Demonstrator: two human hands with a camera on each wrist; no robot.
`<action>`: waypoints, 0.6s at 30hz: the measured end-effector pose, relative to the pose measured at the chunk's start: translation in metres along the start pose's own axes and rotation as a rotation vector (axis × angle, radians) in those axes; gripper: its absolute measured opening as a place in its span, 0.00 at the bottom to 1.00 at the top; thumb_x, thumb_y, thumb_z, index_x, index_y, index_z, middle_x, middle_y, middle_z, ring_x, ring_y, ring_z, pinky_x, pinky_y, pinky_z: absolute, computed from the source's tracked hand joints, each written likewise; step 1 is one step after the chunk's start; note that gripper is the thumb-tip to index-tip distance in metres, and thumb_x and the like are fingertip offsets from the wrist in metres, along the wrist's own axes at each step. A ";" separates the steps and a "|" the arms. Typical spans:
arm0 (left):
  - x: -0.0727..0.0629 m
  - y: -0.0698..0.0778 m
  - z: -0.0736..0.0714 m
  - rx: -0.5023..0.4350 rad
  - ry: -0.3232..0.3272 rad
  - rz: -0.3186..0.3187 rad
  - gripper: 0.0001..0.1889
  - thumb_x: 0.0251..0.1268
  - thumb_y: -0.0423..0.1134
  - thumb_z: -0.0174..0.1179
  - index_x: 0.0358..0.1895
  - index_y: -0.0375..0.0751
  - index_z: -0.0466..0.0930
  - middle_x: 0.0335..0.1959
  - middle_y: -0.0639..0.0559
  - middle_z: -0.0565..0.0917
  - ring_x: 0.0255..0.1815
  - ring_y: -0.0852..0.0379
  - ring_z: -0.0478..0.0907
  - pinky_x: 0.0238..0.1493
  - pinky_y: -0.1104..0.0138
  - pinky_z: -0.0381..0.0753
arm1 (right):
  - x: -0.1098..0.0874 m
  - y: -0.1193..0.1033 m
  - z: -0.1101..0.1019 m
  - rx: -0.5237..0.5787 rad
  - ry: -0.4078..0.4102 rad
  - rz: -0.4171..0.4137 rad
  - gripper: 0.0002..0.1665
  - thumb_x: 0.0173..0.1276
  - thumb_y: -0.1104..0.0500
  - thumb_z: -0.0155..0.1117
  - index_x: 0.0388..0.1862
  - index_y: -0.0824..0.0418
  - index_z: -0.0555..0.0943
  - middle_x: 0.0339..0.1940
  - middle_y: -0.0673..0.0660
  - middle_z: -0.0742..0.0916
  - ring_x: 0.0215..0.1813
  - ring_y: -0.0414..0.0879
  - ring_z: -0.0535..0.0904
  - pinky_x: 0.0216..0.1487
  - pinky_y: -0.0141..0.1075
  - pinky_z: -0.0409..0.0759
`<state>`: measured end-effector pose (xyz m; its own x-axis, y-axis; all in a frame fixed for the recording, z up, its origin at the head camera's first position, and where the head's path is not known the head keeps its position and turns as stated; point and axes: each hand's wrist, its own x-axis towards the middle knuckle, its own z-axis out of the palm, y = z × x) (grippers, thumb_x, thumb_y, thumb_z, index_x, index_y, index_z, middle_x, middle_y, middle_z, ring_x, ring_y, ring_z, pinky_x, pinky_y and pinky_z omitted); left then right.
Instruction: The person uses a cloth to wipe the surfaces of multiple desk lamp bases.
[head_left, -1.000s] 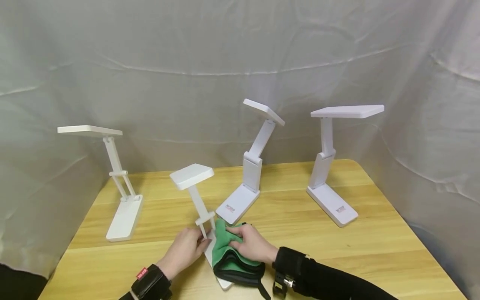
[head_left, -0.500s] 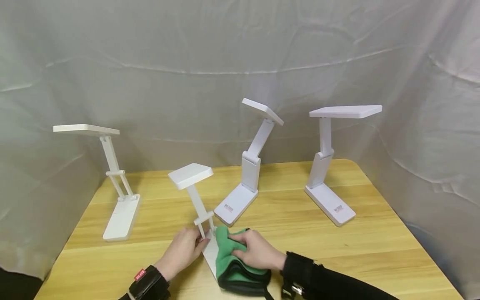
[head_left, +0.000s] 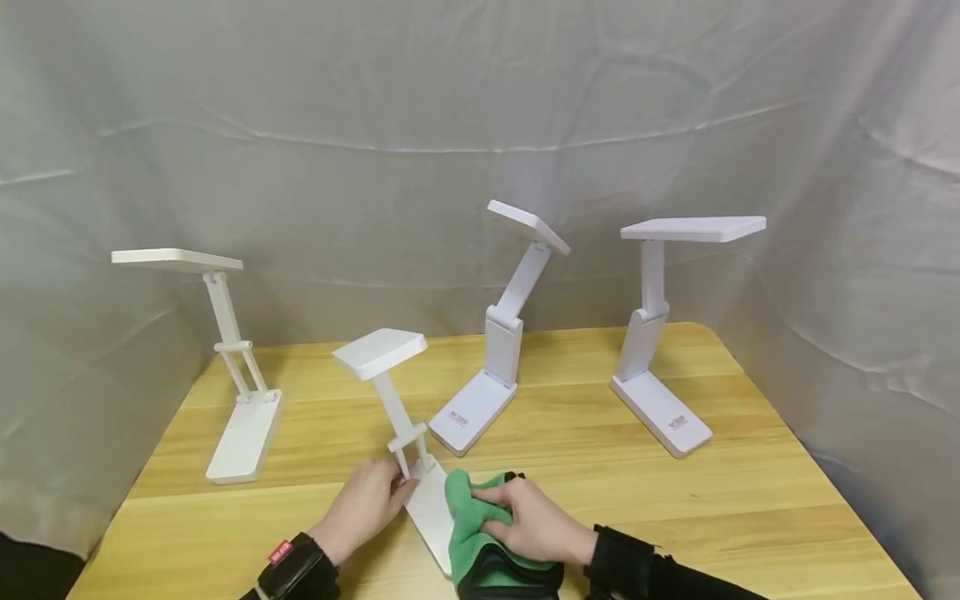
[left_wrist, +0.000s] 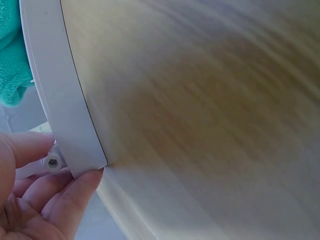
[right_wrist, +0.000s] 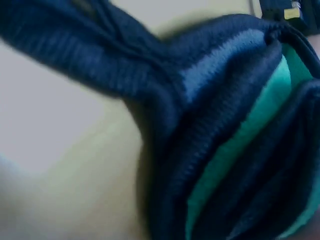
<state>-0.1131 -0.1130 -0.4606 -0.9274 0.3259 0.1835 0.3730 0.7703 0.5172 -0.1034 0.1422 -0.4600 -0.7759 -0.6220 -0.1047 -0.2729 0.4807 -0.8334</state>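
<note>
A white folding desk lamp stands at the front middle of the table, its head tilted up to the left. My left hand grips the rear end of its base beside the hinge. In the left wrist view, the thumb and fingers pinch the base's edge next to a small hinge screw hole. My right hand pinches a folded green cloth with black edging, which overlaps the right side of the base. The right wrist view is filled by the cloth's dark folded hem; the fingers are hidden there.
Behind stand three more white desk lamps: one at the left, one in the middle just behind the held lamp, and one at the right. A grey curtain surrounds the wooden table.
My right hand has drawn the cloth toward the front and right, uncovering more of the lamp's base. The left hand keeps its grip on the base.
</note>
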 end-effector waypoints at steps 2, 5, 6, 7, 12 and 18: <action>-0.001 -0.001 -0.001 0.006 0.003 0.002 0.04 0.59 0.30 0.69 0.37 0.40 0.85 0.25 0.52 0.85 0.23 0.68 0.75 0.22 0.75 0.74 | 0.009 -0.001 0.002 0.007 0.012 -0.007 0.27 0.68 0.65 0.67 0.65 0.68 0.77 0.58 0.61 0.87 0.35 0.31 0.81 0.43 0.22 0.80; -0.001 -0.001 -0.002 0.011 0.005 0.011 0.05 0.59 0.31 0.69 0.33 0.42 0.83 0.22 0.56 0.82 0.22 0.68 0.72 0.21 0.75 0.71 | 0.031 -0.003 0.002 -0.022 0.046 -0.026 0.26 0.67 0.67 0.65 0.64 0.70 0.77 0.57 0.63 0.87 0.27 0.29 0.73 0.38 0.22 0.76; 0.000 -0.001 -0.002 0.009 0.006 0.011 0.05 0.59 0.31 0.69 0.33 0.43 0.82 0.21 0.57 0.81 0.21 0.69 0.71 0.20 0.75 0.70 | 0.038 -0.004 0.002 -0.035 0.052 -0.032 0.26 0.67 0.67 0.65 0.64 0.70 0.77 0.58 0.64 0.87 0.28 0.29 0.73 0.38 0.22 0.76; 0.000 -0.001 -0.002 0.007 0.009 0.009 0.05 0.59 0.31 0.69 0.33 0.43 0.82 0.20 0.57 0.81 0.21 0.69 0.70 0.20 0.75 0.70 | 0.043 -0.006 0.001 -0.048 0.056 -0.034 0.26 0.67 0.67 0.65 0.64 0.70 0.77 0.58 0.64 0.87 0.31 0.28 0.75 0.40 0.21 0.76; 0.001 0.000 0.000 -0.001 0.015 -0.003 0.03 0.59 0.31 0.69 0.36 0.41 0.85 0.20 0.57 0.80 0.20 0.70 0.68 0.19 0.76 0.68 | 0.028 -0.006 -0.003 -0.065 0.008 -0.012 0.26 0.67 0.65 0.66 0.64 0.68 0.77 0.61 0.63 0.84 0.32 0.29 0.77 0.42 0.24 0.80; -0.001 0.001 0.000 0.014 0.012 -0.026 0.03 0.59 0.31 0.68 0.36 0.38 0.85 0.20 0.55 0.81 0.20 0.69 0.69 0.20 0.76 0.69 | -0.004 -0.001 -0.003 -0.009 -0.028 -0.030 0.25 0.68 0.66 0.65 0.64 0.68 0.77 0.60 0.62 0.85 0.40 0.27 0.81 0.47 0.22 0.80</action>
<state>-0.1123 -0.1124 -0.4602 -0.9370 0.2992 0.1804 0.3492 0.7861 0.5100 -0.1012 0.1461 -0.4572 -0.7513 -0.6532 -0.0947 -0.3011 0.4669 -0.8315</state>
